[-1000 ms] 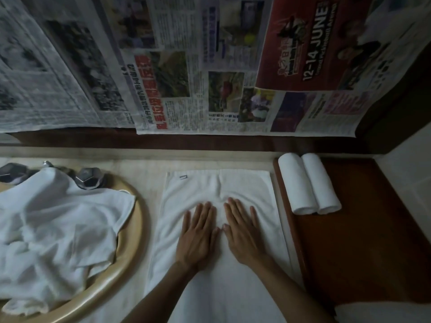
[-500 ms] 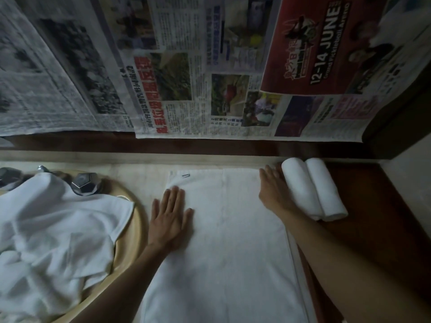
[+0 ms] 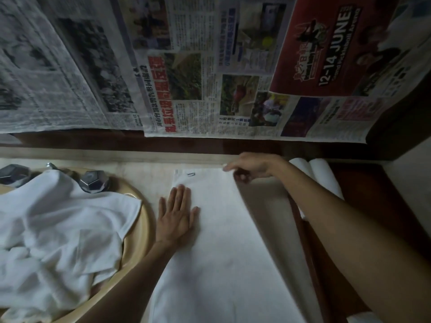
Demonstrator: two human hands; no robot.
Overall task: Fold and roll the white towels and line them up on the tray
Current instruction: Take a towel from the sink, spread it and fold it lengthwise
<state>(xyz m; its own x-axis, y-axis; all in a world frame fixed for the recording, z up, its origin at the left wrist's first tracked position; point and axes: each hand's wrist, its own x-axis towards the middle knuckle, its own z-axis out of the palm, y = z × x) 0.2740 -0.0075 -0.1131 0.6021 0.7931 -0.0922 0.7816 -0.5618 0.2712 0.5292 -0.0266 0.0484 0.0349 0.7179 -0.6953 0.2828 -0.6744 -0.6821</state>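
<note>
A white towel (image 3: 224, 241) lies spread flat on the pale surface (image 3: 144, 169), its long side running away from the person toward the wall. A small dark label (image 3: 190, 174) sits near its far left corner. The left hand (image 3: 176, 216) rests palm down on the towel's left part, fingers straight and close together, its grip taking hold of nothing. The right hand (image 3: 251, 167) reaches across to the towel's far right corner, where the fingertips pinch the edge of the cloth and hold it lifted just off the surface; below that corner the towel's right side rises as a shaded flap. The right hand is motion-blurred, so the exact finger placement is hard to read.

Just beyond the right forearm, two rolled white towels (image 3: 319, 178) lie side by side, touching, on the dark wooden tray (image 3: 373, 206) at the right. The forearm hides their near ends. At the bottom right corner a bit of another white cloth (image 3: 363, 318) shows at the frame edge.

To the left, a heap of loose white towels (image 3: 58, 241) fills a round cream-coloured basin (image 3: 140, 234), spilling over toward its rim. Two faceted metal tap handles (image 3: 93, 181) stand at the basin's far side, one partly covered by the heap. Sheets of newspaper (image 3: 198, 66) hang over the wall behind, above a dark wooden band.
</note>
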